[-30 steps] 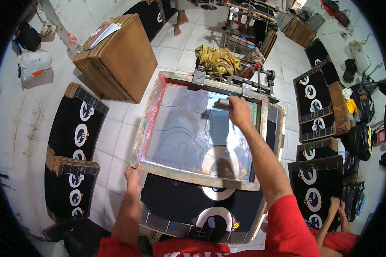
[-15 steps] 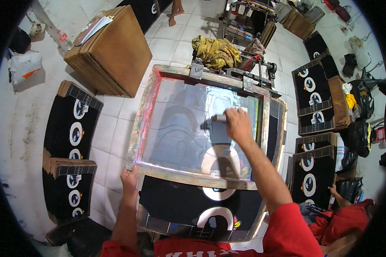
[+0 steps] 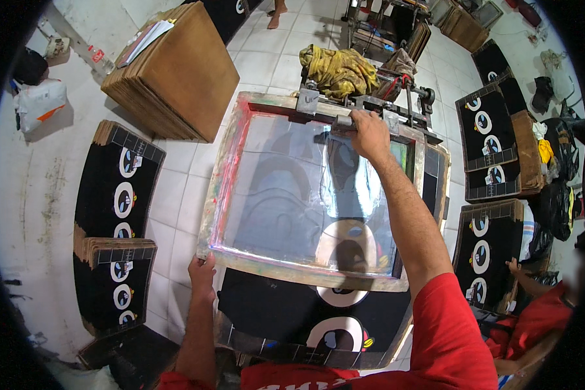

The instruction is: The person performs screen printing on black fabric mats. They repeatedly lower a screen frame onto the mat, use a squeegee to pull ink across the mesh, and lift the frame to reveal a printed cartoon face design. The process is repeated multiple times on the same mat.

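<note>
A wooden-framed screen (image 3: 216,188) with grey mesh is held in metal clamps (image 3: 307,101) over a board bearing black fabric (image 3: 263,305) with white, rounded cartoon prints. My right hand (image 3: 368,135) is closed on a squeegee (image 3: 340,127) near the back of the mesh, beside a bright, wet-looking patch. My left hand (image 3: 202,276) grips the frame's front left corner. The printed fabric shows below the frame's front edge and faintly through the mesh.
Stacked boards (image 3: 175,71) stand at back left, black printed panels (image 3: 107,188) along both walls. A yellow cloth (image 3: 338,71) lies on the press hardware. A co-worker (image 3: 533,318) reaches toward panels at lower right. Another person's bare leg (image 3: 277,16) shows behind; a metal rack (image 3: 383,29) stands beyond.
My right hand and squeegee moved toward the front half a second ago and are now farther back on the mesh. My left hand stays at the corner. The co-worker at right has shifted.
</note>
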Available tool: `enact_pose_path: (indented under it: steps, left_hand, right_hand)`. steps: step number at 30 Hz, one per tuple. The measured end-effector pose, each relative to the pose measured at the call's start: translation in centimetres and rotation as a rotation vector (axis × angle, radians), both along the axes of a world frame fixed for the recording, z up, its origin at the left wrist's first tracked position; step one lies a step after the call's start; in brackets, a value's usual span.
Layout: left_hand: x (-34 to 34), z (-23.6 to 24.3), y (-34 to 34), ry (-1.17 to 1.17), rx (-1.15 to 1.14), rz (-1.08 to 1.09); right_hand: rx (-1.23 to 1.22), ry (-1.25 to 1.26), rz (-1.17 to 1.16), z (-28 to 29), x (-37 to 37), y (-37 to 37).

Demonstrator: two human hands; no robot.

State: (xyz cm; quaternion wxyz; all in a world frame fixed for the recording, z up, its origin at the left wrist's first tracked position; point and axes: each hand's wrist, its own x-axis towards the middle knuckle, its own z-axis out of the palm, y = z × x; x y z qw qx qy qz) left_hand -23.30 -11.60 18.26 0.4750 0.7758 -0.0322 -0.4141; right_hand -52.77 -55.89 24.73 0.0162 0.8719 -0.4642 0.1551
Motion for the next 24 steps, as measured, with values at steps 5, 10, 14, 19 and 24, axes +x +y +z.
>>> enact_pose_path:
  steps: [5, 10, 14, 19, 24]
  left_hand:
    - [-0.3, 0.1, -0.1, 0.003, -0.009, 0.010]
    - [-0.2, -1.1, -0.2, -0.040, -0.003, 0.006]
    - [-0.6, -2.2, -0.2, -0.044, -0.082, 0.026]
    - [-1.6, -1.8, -0.5, 0.064, -0.396, 0.099]
    - [-1.7, 0.2, -0.4, 0.137, -0.327, 0.178]
  right_hand:
    - [0.062, 0.048, 0.070, 0.4, -2.5, 4.5]
    - [0.077, 0.080, 0.066, 1.2, -5.9, 14.6]
    - [0.103, 0.008, 0.046, 0.8, -7.0, 18.9]
    - [0.092, -0.041, 0.092, 1.2, -7.6, 19.7]
    - [0.118, 0.080, 0.040, 2.8, -7.0, 17.4]
